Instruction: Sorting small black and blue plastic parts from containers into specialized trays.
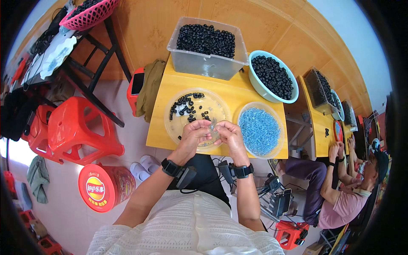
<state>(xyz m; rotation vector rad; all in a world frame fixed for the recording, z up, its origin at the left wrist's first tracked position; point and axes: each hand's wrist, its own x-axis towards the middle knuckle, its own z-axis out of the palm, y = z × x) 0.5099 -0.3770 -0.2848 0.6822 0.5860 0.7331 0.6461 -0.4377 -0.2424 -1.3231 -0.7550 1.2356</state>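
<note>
On the counter [170, 91], a shallow round tray [176, 123] of loose rings [187, 106] sits front left, a dish of small beads [259, 129] front right. Behind them stand a bin of rings [207, 44] and, to its right, a bowl of rings [273, 76]. Stools [78, 127] stand on the floor, left.

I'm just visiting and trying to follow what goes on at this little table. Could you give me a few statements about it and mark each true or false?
1. Both hands, the left hand and the right hand, meet over the clear round tray. True.
2. The clear round tray is heaped full of black rings. False: only a scatter of black rings lies in it.
3. The round dish beside the right hand holds small blue pieces. True.
4. The clear plastic bin at the far edge of the table is empty. False: it holds many black rings.
5. The person wears a dark band on each wrist. True.
</note>
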